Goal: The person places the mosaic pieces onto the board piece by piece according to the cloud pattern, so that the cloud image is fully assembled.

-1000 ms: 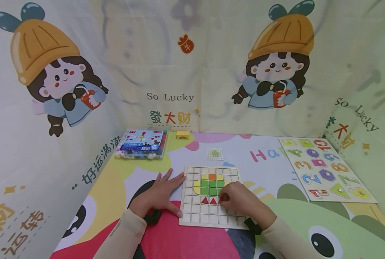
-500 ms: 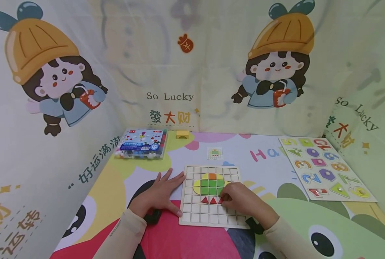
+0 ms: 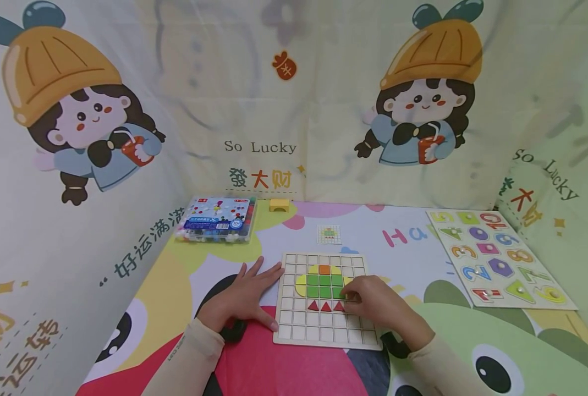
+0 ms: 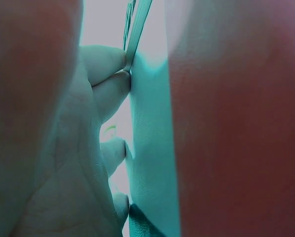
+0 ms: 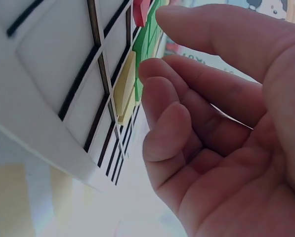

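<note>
A white gridded puzzle board [image 3: 298,333] lies on the table. On it sit green squares [image 3: 325,287], an orange square [image 3: 324,270], rounded yellow pieces [image 3: 301,286] and a row of red triangles [image 3: 325,307]. My left hand [image 3: 241,294] lies spread flat at the board's left edge, fingertips and thumb touching it. My right hand [image 3: 373,301] hovers at the board's right side, by the rightmost red triangle [image 3: 339,306]. In the right wrist view its thumb and index finger stand apart near a red piece [image 5: 140,12], with nothing held between them.
A small pattern card [image 3: 329,235] lies beyond the board. At the back left are a clear plastic case [image 3: 216,220] of colourful parts and a yellow arch block [image 3: 279,205]. A number-and-shape puzzle board [image 3: 496,258] lies at the right.
My right hand has let go of the rightmost red triangle and shifted slightly right, so more of that triangle shows. My left hand has stayed in place.
</note>
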`<state>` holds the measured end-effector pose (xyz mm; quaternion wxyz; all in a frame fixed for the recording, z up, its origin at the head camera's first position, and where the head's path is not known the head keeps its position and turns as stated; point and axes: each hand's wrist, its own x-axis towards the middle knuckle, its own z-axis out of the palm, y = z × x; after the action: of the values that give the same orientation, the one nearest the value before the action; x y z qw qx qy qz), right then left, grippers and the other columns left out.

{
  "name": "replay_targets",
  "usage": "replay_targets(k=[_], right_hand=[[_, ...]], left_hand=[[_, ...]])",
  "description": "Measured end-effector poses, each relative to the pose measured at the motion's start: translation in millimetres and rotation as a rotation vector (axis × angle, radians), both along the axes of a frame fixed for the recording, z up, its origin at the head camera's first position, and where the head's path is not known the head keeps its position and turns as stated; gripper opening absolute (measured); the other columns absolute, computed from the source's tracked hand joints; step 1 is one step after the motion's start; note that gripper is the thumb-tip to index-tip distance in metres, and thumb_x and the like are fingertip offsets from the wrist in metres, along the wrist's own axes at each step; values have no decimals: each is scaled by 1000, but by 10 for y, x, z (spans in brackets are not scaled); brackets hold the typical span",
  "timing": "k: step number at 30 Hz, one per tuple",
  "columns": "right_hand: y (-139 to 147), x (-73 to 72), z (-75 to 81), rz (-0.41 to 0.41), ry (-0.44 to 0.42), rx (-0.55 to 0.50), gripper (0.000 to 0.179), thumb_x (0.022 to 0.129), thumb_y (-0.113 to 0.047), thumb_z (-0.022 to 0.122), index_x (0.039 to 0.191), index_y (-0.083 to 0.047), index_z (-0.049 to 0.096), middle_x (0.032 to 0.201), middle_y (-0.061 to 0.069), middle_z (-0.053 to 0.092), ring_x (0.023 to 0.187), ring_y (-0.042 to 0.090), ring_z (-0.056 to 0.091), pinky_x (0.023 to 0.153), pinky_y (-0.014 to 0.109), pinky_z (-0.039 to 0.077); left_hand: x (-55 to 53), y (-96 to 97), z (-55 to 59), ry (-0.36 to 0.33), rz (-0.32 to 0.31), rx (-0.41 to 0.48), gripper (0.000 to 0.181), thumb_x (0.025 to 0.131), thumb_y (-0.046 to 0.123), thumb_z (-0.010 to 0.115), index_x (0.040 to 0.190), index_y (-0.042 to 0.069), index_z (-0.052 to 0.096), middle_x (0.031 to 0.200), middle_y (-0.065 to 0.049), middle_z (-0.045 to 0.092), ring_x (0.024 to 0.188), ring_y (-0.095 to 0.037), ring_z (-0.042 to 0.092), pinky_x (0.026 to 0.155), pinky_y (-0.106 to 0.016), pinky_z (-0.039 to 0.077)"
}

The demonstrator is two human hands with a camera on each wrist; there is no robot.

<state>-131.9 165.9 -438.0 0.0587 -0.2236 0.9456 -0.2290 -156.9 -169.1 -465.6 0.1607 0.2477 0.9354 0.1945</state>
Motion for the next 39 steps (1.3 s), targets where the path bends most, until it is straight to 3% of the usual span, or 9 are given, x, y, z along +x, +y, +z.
replay_targets(k=[18,30,39], right_hand=[[1,5,25,-27,-15,-13,20,85,-13,88,103,-8,82,88,-5,73,79,10,58,72,26,55],[185,86,218,-4,-4,-44,24,87,-16,85,110,-7,81,94,-5,75,82,8,60,73,26,55],[433,227,279,-25,103,-73,18,90,-19,84,106,-13,81,95,-9,74,82,3,61,68,22,52]], left_hand=[[-10,11,12,-2,4,17,128,64,66,93,168,28,31,177,8,24,167,-39,-2,130,-70,-3],[-11,8,-9,-1,12,11,127,64,66,93,168,27,31,177,6,25,167,-39,-1,130,-71,-3],[-2,-4,-22,-16,9,11,127,64,68,92,168,27,31,178,7,23,167,-38,-3,130,-70,-5]])
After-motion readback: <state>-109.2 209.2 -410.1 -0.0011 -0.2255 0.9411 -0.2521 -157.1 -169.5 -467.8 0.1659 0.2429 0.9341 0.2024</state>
